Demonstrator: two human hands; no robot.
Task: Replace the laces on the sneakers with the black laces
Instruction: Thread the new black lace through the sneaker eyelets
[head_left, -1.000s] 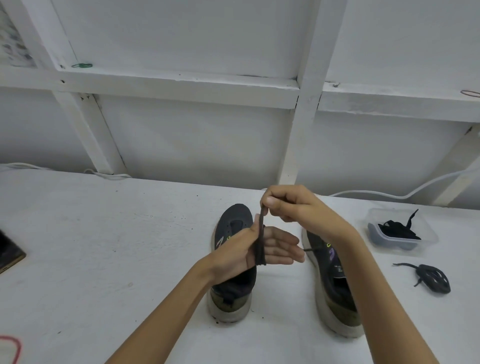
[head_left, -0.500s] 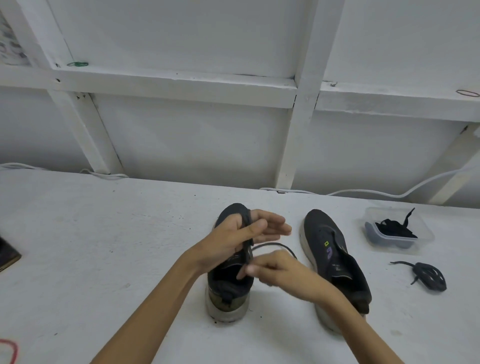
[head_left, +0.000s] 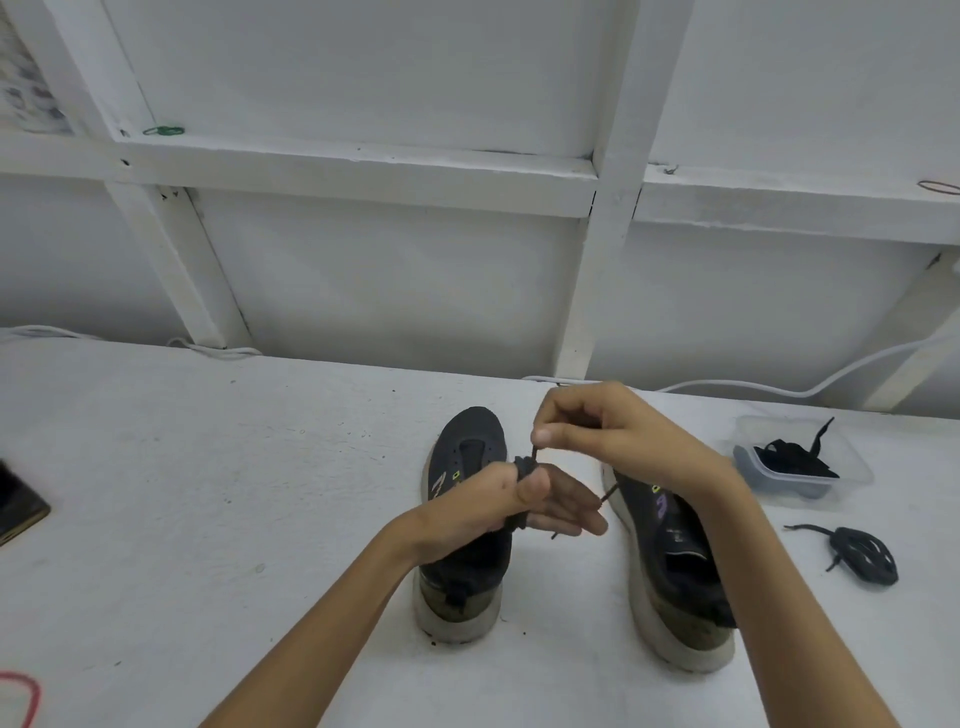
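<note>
Your left hand holds its fingers out nearly straight, with a dark cord shoelace wound round them and the thumb clamping the coil. Your right hand, curled, pinches the same shoelace just above between thumb and forefinger. Both hands hover over the pair of dark knit sneakers with pale soles, which stand side by side on the white worktop. The toes point away from you, the long axes running front to back.

The left hand and right hand are bare, with short nails, on bare, slender forearms.
</note>
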